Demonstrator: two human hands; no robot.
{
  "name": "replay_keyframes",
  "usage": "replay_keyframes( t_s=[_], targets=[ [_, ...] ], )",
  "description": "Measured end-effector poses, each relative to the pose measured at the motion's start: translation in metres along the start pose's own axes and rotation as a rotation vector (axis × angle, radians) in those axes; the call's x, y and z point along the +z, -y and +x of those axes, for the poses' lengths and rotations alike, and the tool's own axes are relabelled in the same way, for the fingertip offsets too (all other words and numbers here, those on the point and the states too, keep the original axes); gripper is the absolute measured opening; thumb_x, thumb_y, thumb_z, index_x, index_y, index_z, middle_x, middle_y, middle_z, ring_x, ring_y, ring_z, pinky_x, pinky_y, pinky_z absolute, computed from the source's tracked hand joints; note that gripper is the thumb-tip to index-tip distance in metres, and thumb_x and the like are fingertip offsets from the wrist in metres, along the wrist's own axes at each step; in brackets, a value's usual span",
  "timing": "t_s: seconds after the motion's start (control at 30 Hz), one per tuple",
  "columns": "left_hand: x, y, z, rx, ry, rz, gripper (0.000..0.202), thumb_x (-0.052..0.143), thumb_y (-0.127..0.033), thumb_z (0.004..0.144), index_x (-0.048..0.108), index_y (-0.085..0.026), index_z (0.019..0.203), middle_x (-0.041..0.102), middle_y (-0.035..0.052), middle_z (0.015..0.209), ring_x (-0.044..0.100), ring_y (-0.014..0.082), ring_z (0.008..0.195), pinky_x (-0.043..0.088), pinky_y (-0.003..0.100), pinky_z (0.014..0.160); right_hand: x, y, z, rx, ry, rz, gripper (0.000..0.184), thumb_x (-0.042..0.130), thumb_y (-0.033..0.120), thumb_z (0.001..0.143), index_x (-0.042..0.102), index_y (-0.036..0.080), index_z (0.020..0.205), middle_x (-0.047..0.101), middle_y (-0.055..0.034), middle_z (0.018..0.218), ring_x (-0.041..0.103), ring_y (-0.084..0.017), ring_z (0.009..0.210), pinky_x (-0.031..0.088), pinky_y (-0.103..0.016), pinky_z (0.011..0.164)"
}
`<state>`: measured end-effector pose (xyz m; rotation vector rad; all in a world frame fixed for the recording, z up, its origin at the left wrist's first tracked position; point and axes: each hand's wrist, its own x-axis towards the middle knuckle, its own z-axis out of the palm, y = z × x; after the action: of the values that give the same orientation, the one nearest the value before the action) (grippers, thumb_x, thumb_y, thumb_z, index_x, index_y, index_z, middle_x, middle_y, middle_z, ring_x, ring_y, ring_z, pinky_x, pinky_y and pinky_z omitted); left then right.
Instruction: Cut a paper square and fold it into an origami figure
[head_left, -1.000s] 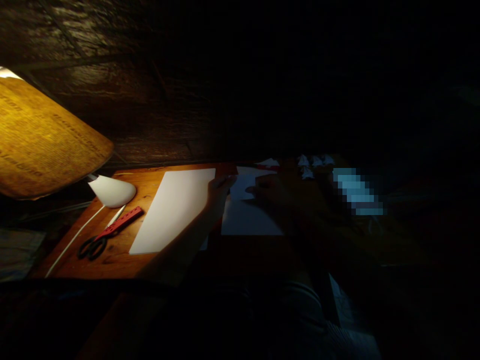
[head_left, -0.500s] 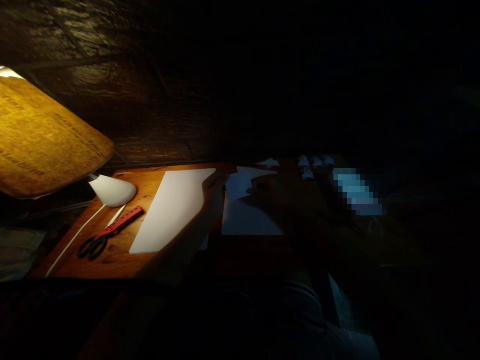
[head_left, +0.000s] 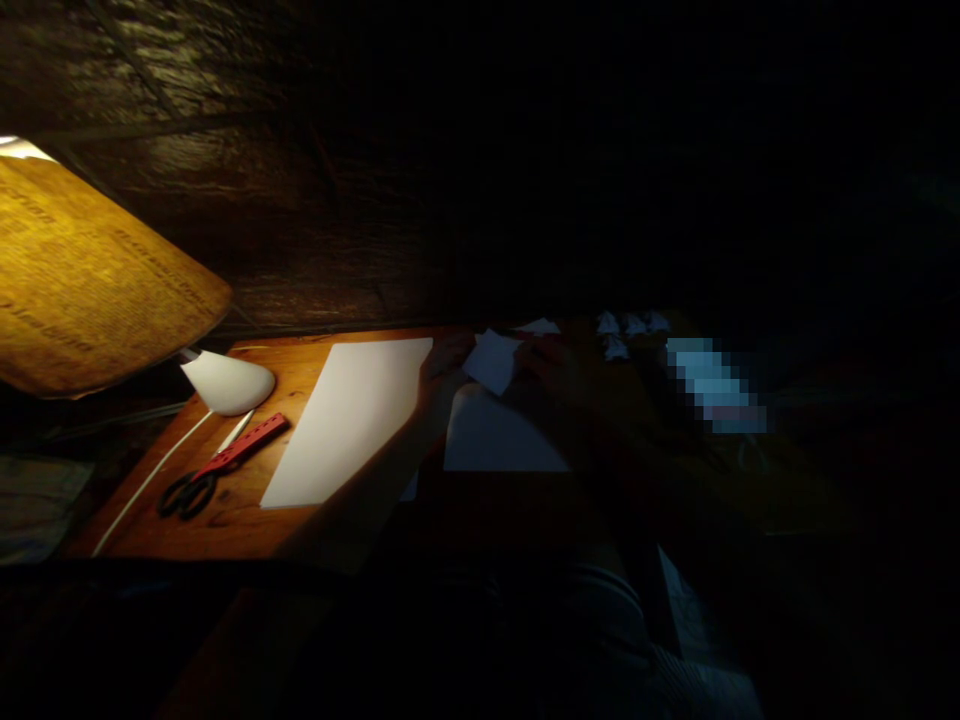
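Observation:
A small piece of white paper [head_left: 493,362] is held up between my two hands over the table. My left hand [head_left: 444,362] has its fingers closed on the left edge of the piece. On the opposite edge my right hand [head_left: 550,364] grips it, mostly lost in shadow. Below the hands lies a white sheet [head_left: 499,440], partly covered by my right forearm. A larger stack of white paper [head_left: 352,420] rests to the left, under my left forearm. Fine finger detail is too dark to make out.
Scissors [head_left: 187,493] with black handles lie at the left beside a red perforated strip [head_left: 247,445]. A lamp with a white base [head_left: 232,383] and yellow printed shade [head_left: 97,280] stands behind them. Several folded paper shapes [head_left: 616,346] sit at the back right, near a blurred bright screen [head_left: 712,385].
The small piece of paper has turned and tilted between my hands. Both hands have shifted slightly to the right, the right one also a little farther back.

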<state>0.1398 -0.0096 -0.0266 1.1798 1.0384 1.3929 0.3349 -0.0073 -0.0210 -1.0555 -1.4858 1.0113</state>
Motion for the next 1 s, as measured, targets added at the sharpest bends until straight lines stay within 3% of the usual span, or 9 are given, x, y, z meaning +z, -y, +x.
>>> replay_keyframes(
  t_s=[0.1,0.2,0.33,0.47,0.67,1.0],
  targets=[
    [0.002,-0.004,-0.002,0.039,0.057,-0.063,0.048,0.074,-0.012,0.06,0.069,-0.023,0.107,0.073,0.0069,0.11,0.067,0.0248,0.102,0.053,0.03,0.07,0.0,-0.003,0.001,0.028,-0.022,0.047,0.033,0.066,0.051,0.078,0.057,0.022,0.065,0.06,-0.0018,0.067,0.056,-0.017,0.065,0.045,-0.03,0.062],
    [0.003,-0.004,-0.005,0.041,0.114,-0.099,0.046,0.076,-0.009,0.061,0.072,-0.021,0.105,0.073,0.0088,0.109,0.066,0.0251,0.101,0.054,0.03,0.071,-0.001,-0.007,0.002,0.049,-0.046,0.042,0.036,0.068,0.054,0.078,0.058,0.021,0.065,0.06,-0.0022,0.069,0.057,-0.017,0.067,0.045,-0.031,0.063],
    [0.003,-0.003,-0.011,-0.006,0.089,-0.08,0.035,0.072,-0.014,0.072,0.073,-0.018,0.107,0.073,0.0082,0.096,0.066,0.0215,0.09,0.054,0.032,0.072,-0.003,-0.012,0.003,0.053,-0.096,0.021,0.037,0.068,0.057,0.08,0.067,0.021,0.072,0.065,-0.0035,0.076,0.061,-0.019,0.075,0.048,-0.031,0.068],
    [0.001,-0.002,-0.012,-0.019,0.095,-0.064,0.028,0.066,-0.018,0.085,0.069,-0.013,0.112,0.072,0.0071,0.089,0.064,0.0181,0.085,0.052,0.034,0.079,-0.003,-0.014,0.004,0.04,-0.063,0.015,0.046,0.062,0.065,0.083,0.075,0.021,0.083,0.069,-0.0044,0.08,0.063,-0.02,0.079,0.048,-0.032,0.071],
    [-0.002,0.005,-0.001,-0.08,0.092,-0.202,0.008,0.065,-0.023,0.092,0.064,-0.015,0.091,0.072,0.0082,0.092,0.065,0.0188,0.085,0.052,0.035,0.077,-0.001,-0.006,0.0,0.035,-0.008,-0.006,0.049,0.065,0.068,0.079,0.071,0.019,0.075,0.064,-0.0037,0.075,0.059,-0.018,0.073,0.045,-0.03,0.066],
    [-0.004,0.013,0.01,-0.139,-0.013,-0.3,0.018,0.07,-0.026,0.085,0.057,-0.02,0.075,0.067,0.0036,0.077,0.064,0.0181,0.078,0.054,0.033,0.071,0.001,-0.014,-0.002,-0.016,0.043,-0.035,0.031,0.072,0.052,0.079,0.066,0.021,0.078,0.066,-0.0031,0.079,0.06,-0.018,0.076,0.049,-0.03,0.068]
  ],
)
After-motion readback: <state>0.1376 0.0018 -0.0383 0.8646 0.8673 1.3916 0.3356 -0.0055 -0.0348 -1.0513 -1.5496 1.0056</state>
